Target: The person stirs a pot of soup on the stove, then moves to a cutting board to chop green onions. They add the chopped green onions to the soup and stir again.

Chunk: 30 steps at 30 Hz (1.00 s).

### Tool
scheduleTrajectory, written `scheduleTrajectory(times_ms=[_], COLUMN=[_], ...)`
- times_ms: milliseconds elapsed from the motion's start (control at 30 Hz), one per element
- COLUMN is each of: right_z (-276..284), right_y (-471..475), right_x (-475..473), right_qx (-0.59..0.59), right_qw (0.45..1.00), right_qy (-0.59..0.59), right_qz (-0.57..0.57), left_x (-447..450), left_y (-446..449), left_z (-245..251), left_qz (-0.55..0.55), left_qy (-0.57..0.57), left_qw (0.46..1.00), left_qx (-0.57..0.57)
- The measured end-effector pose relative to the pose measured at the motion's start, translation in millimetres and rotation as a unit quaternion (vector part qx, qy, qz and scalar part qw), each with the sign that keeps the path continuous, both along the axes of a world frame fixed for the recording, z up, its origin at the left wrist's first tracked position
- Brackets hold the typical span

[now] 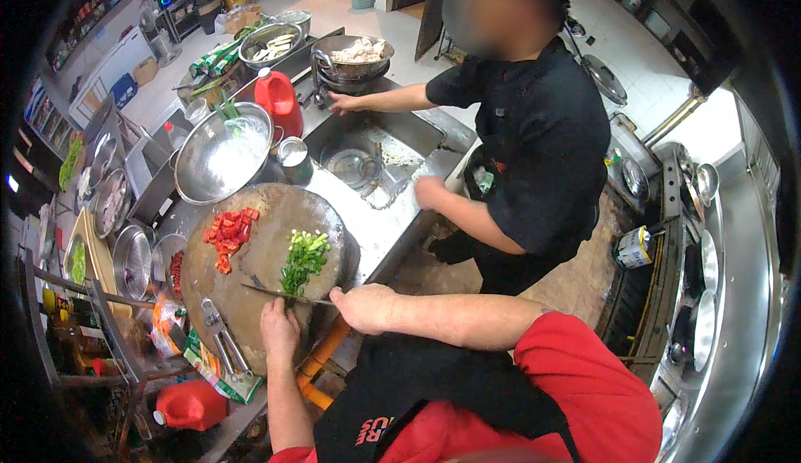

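My right hand [365,308] is closed around the handle of a kitchen knife [289,296], whose blade lies low across the round chopping block [250,319]. Just below the blade, my left hand [280,327] has its fingers near the knife's edge; whether they hold anything is hidden. Chopped green onions [303,263] form a pile directly beyond the blade. Cut red pepper pieces [229,234] lie in another pile farther left. On the block's near left side rests a metal can opener [222,335], partly over a green and white packet [216,369].
A co-worker in black [532,131] stands at the metal sink [375,156], one arm stretched across it. Beyond the block are a large steel colander [222,156], an open can [294,159] and a red jug [278,103]. Bowls of food stand to the left; a stove line runs along the right.
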State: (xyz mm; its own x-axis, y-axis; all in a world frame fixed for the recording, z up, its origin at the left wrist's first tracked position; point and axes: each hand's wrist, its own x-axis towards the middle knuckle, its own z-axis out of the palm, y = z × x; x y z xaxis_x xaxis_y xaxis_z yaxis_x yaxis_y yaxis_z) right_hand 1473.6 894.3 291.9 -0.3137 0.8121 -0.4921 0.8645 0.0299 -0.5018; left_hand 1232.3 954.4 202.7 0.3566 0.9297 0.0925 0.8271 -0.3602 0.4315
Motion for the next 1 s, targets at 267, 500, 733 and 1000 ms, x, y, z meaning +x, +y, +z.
scheduleTrajectory(times_ms=[267, 500, 733, 1000], right_z=[-2, -3, -5, -7], right_y=[3, 5, 7, 5], right_x=[-2, -4, -5, -2], right_qx=[-0.017, -0.017, -0.02, -0.004], right_qw=[0.999, 0.999, 0.999, 0.999], right_qy=[-0.03, -0.033, -0.037, -0.027], right_qz=[0.02, 0.018, 0.035, 0.023], left_x=[-3, -1, -2, -4], left_y=[-7, -1, -6, -13], left_z=[-1, -2, 0, 0], left_qz=[0.024, 0.018, 0.005, 0.055], left_qy=[-0.016, -0.016, -0.023, -0.005], left_qw=[0.999, 1.0, 1.0, 0.998], left_qx=[-0.021, -0.016, -0.002, -0.04])
